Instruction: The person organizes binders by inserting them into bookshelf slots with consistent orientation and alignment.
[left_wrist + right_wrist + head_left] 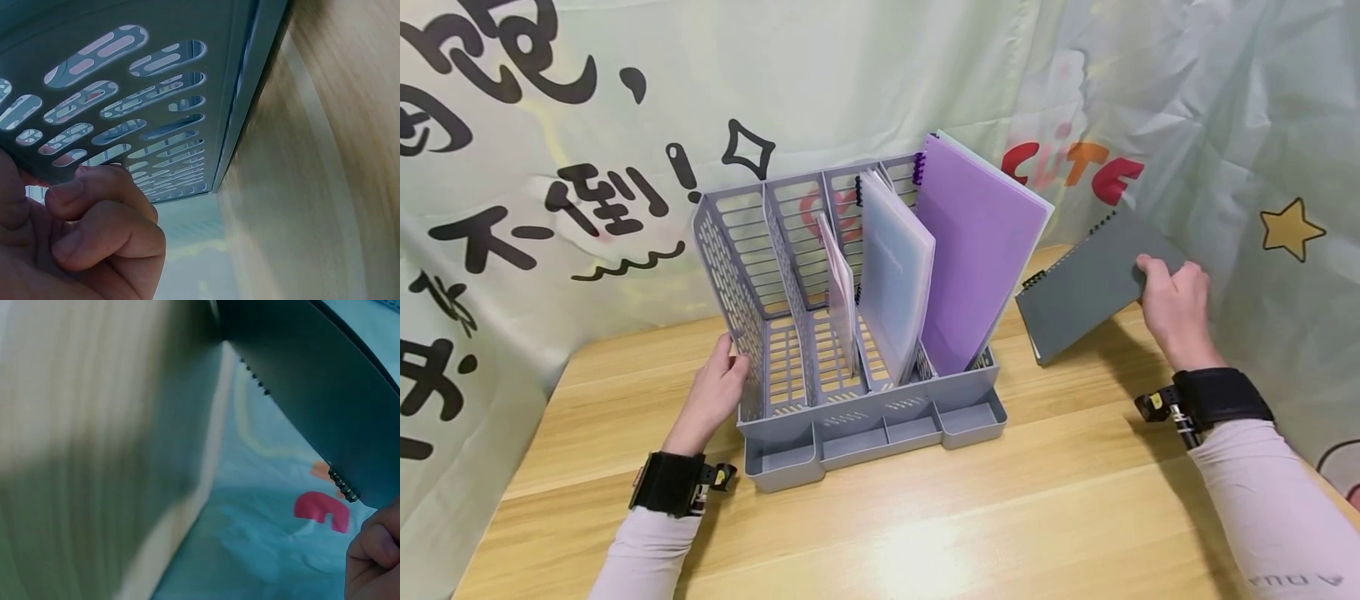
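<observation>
My right hand [1176,308] grips a dark grey spiral notebook [1086,279] by its right edge, thumb on the cover. The notebook is tilted beside the rack, its lower corner close over the table; its coil shows in the right wrist view. My left hand [711,392] holds the left side wall of a grey desktop file rack [868,400], and its curled fingers [115,234] show against the slotted panel in the left wrist view. In the rack stand a purple spiral notebook [977,250], a notebook with a translucent cover [895,275] and a thin booklet [842,292].
Along the rack's front runs a row of small trays [850,450]. The rack's leftmost slot [784,358] has nothing standing in it. Under everything is a wooden table [1000,517], with a printed cloth [850,75] hanging behind and at the sides.
</observation>
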The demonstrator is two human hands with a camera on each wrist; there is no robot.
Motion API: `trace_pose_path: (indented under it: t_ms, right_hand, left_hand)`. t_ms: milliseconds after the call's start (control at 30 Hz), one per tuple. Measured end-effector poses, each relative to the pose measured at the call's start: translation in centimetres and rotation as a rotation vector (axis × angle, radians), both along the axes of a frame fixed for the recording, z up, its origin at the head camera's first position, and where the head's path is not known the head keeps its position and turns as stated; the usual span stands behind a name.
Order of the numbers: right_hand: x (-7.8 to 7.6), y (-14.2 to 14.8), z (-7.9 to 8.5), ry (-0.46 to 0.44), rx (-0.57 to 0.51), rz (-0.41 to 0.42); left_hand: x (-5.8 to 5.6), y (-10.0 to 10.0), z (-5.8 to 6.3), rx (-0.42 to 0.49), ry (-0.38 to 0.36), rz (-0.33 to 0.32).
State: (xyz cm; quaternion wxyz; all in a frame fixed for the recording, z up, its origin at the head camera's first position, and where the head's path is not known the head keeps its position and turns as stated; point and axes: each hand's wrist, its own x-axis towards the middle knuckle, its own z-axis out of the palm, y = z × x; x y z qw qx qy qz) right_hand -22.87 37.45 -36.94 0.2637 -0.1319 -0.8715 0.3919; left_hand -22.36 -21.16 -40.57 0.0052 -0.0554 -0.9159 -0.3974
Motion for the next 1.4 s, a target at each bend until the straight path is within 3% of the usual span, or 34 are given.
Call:
trace_pose_path:
  t_ms: [233,467,833,1033,1133,1267,1400]
  right_hand:
    - [1.3,0.0,1.5,0.043,-0.014,0.029]
    - [2.1,-0.7,3.1,0.094,-0.028,0.002]
    - [4.0,-1.4,5.4,0.168,-0.070,0.062]
    - [5.6,-2.0,6.9,0.151,-0.111,0.037]
    - [6.0,-2.4,7.5,0.195,-0.111,0.034]
    - [6.8,-3.0,8.1,0.237,-0.038,0.012]
    - [8.0,-3.3,8.4,0.226,-0.034,-0.035]
  left_hand:
    - [0.1,0.0,0.1,-0.010,-0.004,-0.004]
    - [0.0,0.0,0.0,-0.003,0.001,-0.005]
    - [0.0,-0.1,-0.1,-0.005,0.003,-0.004]
    - [0.0,-0.1,-0.1,-0.006,0.010,-0.001]
    - [0.0,-0.1,-0.1,0.004,0.014,-0.003]
    - [-0.1,0.0,-0.1,0.013,0.020,-0.003]
    - [-0.1,0.0,-0.1,0.014,0.014,-0.003]
